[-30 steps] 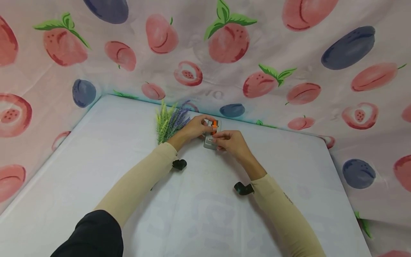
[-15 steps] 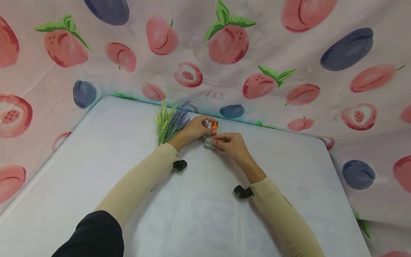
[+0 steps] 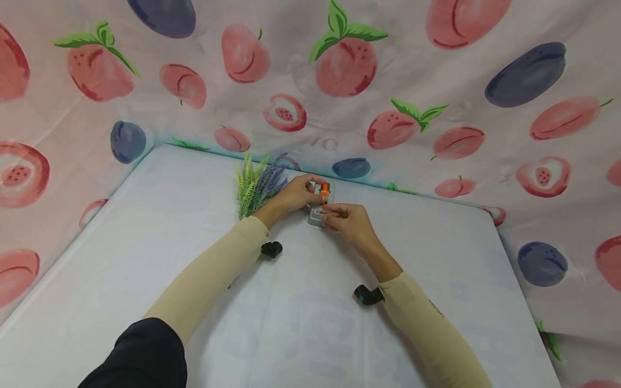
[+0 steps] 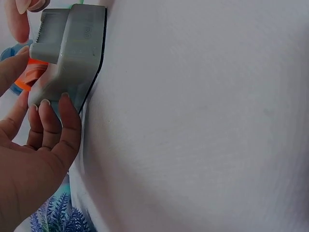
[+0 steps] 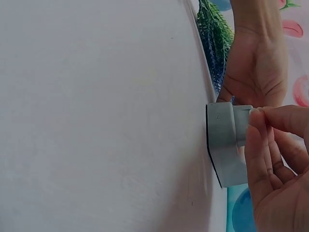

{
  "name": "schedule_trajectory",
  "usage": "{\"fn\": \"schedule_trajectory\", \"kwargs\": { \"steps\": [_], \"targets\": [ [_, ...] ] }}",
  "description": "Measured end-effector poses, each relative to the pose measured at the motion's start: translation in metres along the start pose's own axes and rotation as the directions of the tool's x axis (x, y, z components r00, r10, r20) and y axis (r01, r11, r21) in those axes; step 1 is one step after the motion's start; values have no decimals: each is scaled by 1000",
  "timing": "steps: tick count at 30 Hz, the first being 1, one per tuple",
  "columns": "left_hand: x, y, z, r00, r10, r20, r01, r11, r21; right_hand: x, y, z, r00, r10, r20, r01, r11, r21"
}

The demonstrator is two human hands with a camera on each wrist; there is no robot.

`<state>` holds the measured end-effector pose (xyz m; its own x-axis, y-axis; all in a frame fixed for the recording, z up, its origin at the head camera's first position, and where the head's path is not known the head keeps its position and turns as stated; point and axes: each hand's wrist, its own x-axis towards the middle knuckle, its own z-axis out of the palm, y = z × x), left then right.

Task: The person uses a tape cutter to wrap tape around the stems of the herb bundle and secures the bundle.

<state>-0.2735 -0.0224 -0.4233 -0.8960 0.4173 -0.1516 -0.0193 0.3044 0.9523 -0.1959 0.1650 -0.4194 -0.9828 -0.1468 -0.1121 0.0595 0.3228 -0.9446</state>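
Observation:
A grey tape dispenser (image 3: 315, 220) with an orange tape hub (image 3: 324, 188) stands near the table's back edge. My left hand (image 3: 292, 193) holds it at the hub end. In the left wrist view, several curled fingertips (image 4: 66, 108) lie along its side, and thumb and index finger sit by the orange part. My right hand (image 3: 357, 222) is at the cutter end. The right wrist view shows its thumb and index fingertips (image 5: 257, 112) pinched together beside the cutter, on what looks like the tape's end. The tape itself is too faint to make out clearly.
Yellow-green sprigs (image 3: 248, 186) and purple lavender sprigs (image 3: 269, 182) lie left of my left hand. A white cloth covers the table (image 3: 301, 323). Just behind the dispenser rises a fruit-printed curtain (image 3: 310, 134). Black wrist cameras (image 3: 271, 249) project from both sleeves.
My right hand has drawn slightly back toward me, its fingertips still pinched at the cutter end. The left hand and the dispenser stay practically where they were.

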Motion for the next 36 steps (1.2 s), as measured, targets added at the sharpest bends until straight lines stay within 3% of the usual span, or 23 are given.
{"fn": "schedule_trajectory", "kwargs": {
  "steps": [12,36],
  "targets": [
    [4,-3,0,1000,-1,12,1,1000,13,-4,0,1,1000,-4,3,3,998,70],
    [2,0,0,1000,-14,-2,14,1000,-2,-18,-1,3,998,46,30,-48,996,69]
  ]
}}
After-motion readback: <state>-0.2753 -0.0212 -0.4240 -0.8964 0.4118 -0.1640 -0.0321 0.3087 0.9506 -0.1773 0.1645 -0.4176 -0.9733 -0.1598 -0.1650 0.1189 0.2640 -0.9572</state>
